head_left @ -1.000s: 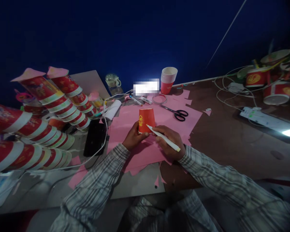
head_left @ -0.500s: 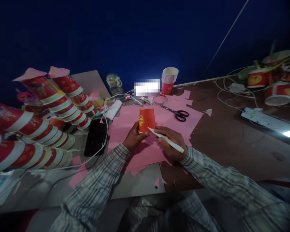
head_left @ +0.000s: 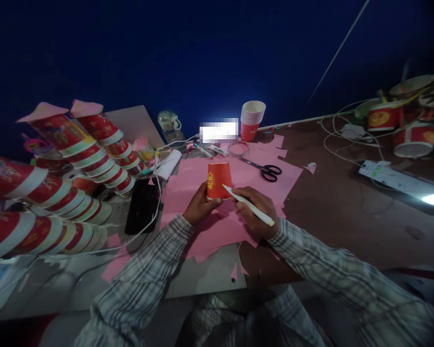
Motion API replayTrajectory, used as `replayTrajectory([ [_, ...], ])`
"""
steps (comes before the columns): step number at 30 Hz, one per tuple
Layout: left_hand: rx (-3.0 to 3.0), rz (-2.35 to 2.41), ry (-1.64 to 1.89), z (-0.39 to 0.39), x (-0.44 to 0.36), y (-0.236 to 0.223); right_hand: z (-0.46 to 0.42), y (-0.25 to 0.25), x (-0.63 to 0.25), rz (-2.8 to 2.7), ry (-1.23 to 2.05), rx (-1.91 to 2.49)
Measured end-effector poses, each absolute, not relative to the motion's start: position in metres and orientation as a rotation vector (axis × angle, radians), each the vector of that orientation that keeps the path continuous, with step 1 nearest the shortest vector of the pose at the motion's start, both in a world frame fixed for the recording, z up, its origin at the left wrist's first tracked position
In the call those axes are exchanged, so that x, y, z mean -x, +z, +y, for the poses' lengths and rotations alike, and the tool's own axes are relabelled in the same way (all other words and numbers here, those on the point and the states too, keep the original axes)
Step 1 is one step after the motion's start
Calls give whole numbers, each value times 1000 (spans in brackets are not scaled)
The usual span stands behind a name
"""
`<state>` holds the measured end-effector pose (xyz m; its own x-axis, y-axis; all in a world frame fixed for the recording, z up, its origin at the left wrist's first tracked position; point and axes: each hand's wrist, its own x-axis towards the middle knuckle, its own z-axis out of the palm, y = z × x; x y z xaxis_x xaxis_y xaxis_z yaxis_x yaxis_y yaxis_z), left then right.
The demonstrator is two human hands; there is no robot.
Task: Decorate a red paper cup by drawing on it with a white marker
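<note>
In the middle of the head view, my left hand (head_left: 201,205) grips a red paper cup (head_left: 220,176), which is upside down with its wide rim lowest. Yellow lettering runs up the cup's left side. My right hand (head_left: 256,211) is closed around a white marker pen (head_left: 252,207), its tip at the front of the cup. Whether the tip touches the surface I cannot tell. Pink paper sheets (head_left: 191,178) lie beneath both hands. Beyond the right hand rest black-handled scissors (head_left: 270,172).
Stacked red and white cups (head_left: 83,144), some with pink cone tops, lean at the left. A phone (head_left: 142,205) lies beside them with a white cable across it. Behind are a cup stack (head_left: 252,118) and a glass jar (head_left: 169,126). A power strip (head_left: 390,178) is at the right.
The marker's tip has moved slightly up and right across the cup's front. My left hand holds the cup in nearly the same place.
</note>
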<state>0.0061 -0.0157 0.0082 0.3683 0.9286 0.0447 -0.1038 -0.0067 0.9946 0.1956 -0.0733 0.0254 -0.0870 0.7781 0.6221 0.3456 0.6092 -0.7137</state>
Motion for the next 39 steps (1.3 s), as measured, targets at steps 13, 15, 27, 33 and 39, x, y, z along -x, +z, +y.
replayTrajectory([
  [13,-1312,846,999,-15,-6,9,-73,24,-194,-1664,451,939],
  [15,-1317,864,1003,-15,-6,8,-73,24,-194,-1658,463,951],
  [27,-1369,905,1010,-14,-5,6,-73,24,-195,-1644,481,959],
  [33,-1374,917,1009,-13,-4,5,-74,25,-196,-1646,463,987],
  [39,-1388,932,1008,-13,-5,8,-76,26,-196,-1648,530,992],
])
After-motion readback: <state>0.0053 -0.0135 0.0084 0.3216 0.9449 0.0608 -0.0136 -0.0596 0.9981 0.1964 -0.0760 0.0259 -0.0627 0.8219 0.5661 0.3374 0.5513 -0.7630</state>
